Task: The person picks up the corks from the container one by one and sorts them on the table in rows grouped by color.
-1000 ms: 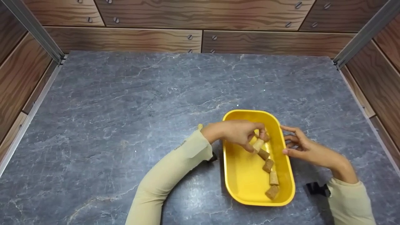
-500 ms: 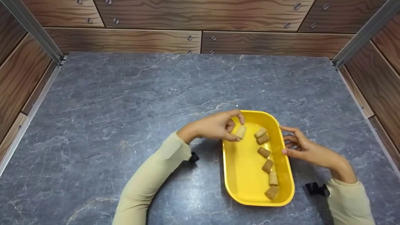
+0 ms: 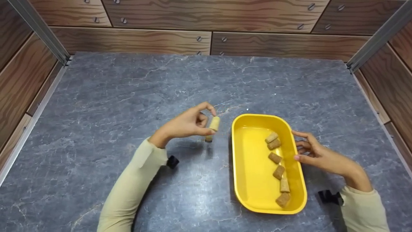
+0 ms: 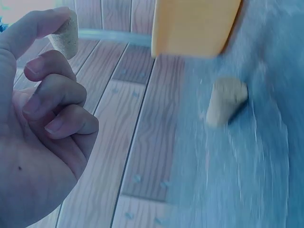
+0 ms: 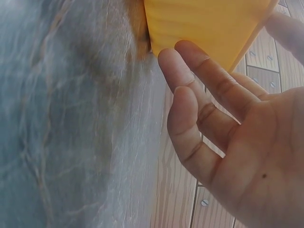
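Note:
My left hand (image 3: 185,124) pinches a pale tapered cork (image 3: 214,123) between thumb and index finger, left of the yellow tub. In the left wrist view this cork (image 4: 67,35) shows at the fingertips, with the other fingers curled loosely beneath. A second cork (image 3: 209,138) stands on the table just below the left hand, partly covered by it in the head view. Inside the yellow tub (image 3: 238,187), several brown and pale corks (image 3: 278,172) lie in a loose row along the right side. My right hand (image 3: 325,158) rests its fingertips against the tub's right outer wall.
A grey marbled tabletop (image 3: 128,87) lies under everything. Wood-patterned panels (image 3: 161,40) border the back and both sides, with metal posts (image 3: 376,35) at the far corners. A black wrist mount (image 3: 173,161) sits under the left sleeve.
My left hand has lifted a pale cork from the tub and carried it left over the rim, uncovering the corks inside. The right hand stays at the tub's wall.

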Motion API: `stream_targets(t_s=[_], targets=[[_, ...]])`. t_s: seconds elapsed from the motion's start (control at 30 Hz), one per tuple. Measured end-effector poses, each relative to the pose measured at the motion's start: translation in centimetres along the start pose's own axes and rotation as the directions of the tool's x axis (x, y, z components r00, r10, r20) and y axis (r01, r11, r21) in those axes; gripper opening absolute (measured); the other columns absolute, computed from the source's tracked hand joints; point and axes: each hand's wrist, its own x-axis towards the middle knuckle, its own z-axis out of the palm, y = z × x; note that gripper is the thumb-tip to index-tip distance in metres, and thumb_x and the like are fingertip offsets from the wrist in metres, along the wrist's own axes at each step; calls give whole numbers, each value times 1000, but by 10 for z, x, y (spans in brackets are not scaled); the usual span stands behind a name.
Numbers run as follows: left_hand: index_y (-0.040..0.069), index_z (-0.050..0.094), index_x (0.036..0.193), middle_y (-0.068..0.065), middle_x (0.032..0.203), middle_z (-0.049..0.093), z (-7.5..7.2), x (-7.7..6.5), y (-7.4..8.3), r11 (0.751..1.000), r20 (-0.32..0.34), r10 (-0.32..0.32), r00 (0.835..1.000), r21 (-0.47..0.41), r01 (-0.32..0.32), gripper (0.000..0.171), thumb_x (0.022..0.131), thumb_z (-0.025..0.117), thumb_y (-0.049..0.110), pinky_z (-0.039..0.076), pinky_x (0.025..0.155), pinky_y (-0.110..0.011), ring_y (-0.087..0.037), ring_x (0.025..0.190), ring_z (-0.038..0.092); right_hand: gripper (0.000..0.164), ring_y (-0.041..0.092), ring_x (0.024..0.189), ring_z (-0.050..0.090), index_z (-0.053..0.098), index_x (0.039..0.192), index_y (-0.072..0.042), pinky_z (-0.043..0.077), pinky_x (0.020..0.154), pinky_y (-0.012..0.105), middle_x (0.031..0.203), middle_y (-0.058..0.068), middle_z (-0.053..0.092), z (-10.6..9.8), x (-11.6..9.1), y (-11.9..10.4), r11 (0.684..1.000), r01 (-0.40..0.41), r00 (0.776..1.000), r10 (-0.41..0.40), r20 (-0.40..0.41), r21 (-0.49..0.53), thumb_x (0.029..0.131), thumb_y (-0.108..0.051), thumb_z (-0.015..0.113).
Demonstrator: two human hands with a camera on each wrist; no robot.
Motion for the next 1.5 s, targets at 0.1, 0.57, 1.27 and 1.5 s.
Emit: stream_targets(t_s=[0.1, 0.57, 1.27, 1.5], targets=[[10, 46, 116, 5, 59, 35, -9, -10, -3, 999, -23, -23, 999, -23, 23, 42, 82, 71, 6, 30, 52, -20, -7, 51, 29, 70, -6, 107, 56, 6, 151, -7, 51, 85, 22, 138, 34, 43, -1, -1, 1, 1000, -24, 1000, 24, -1, 13, 100, -17, 52], [12, 44, 117, 4, 60, 35, -34, -42, -27, 989, -119, -147, 982, -27, 145, 43, 83, 71, 8, 28, 50, -21, -6, 49, 28, 72, -8, 106, 55, 5, 151, -9, 52, 86, 25, 140, 34, 41, -3, -3, 1, 996, -85, 996, 85, -3, 17, 99, -20, 54], [14, 49, 115, 5, 56, 39, -33, -37, -40, 939, -151, -283, 947, 157, 306, 43, 82, 76, 19, 30, 48, -23, -7, 46, 31, 71, -9, 107, 54, 4, 150, -8, 52, 86, 24, 141, 36, 38, -3, 0, 0, 997, -69, 998, 68, 12, 34, 100, -19, 53], [14, 51, 112, 5, 57, 43, -30, -31, -46, 895, -172, -354, 920, 224, 386, 44, 79, 79, 20, 29, 48, -24, -8, 48, 34, 70, -7, 107, 56, 5, 151, -9, 52, 86, 26, 141, 34, 40, -2, 1, -1, 998, -59, 998, 59, 13, 29, 100, -19, 52]])
